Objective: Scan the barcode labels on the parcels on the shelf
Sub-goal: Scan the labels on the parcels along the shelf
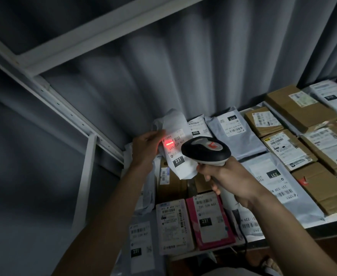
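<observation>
The shelf [295, 228] carries a spread of parcels lying label-up to the right of and below both hands: brown cardboard boxes [299, 104] far right of the right hand, grey poly mailers [241, 140] just beyond it, and a pink-edged box [209, 220] and a white labelled box [173, 226] below the wrists. A white metal frame [64, 108] runs off to the left of the left hand.

The left hand [145, 146] grips a white mailer bag [175, 148] by its left edge, fingers curled over the top, holding it tilted above the other parcels. Its label [173, 144] faces the person, with a red scan line [168, 144] glowing just right of the fingertips; the print looks like "231", though it is dim.

The right hand [229, 180] is clenched round the handle of a black-and-grey barcode scanner [205, 150], whose head sits just right of the bag, close to the label.
</observation>
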